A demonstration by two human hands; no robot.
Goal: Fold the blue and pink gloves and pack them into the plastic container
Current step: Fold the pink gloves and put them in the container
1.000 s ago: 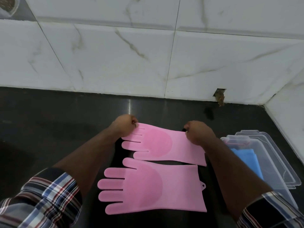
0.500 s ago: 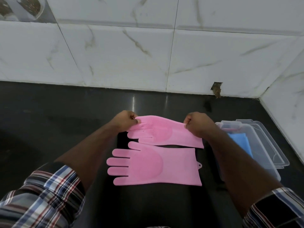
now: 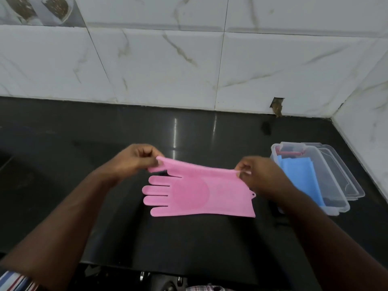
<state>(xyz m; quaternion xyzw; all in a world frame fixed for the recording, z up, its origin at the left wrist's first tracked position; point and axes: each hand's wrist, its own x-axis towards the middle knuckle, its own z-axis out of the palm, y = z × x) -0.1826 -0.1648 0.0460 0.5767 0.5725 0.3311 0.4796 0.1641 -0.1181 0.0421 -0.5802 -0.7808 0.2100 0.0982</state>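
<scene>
Up off the counter [image 3: 84, 154], one pink glove [image 3: 195, 170] hangs stretched between both hands, seen almost edge-on so that its fingers and palm are hard to make out. The left hand [image 3: 134, 160] pinches its fingertip end between thumb and curled fingers; the right hand [image 3: 256, 175] pinches the cuff end the same way. Just beneath and in front of it the second pink glove [image 3: 199, 196] lies flat on the dark counter, fingers pointing left, its upper edge partly covered by the held one. To the right stands the clear plastic container [image 3: 336, 206], with a folded blue glove [image 3: 298, 177] inside; the right forearm hides its near left corner, and something red and dark at its far end is too blurred to identify. A clear lid [image 3: 346, 175] lies just beyond it on the right, partly tucked under the container. White marbled tiles [image 3: 168, 59] rise behind the counter.
</scene>
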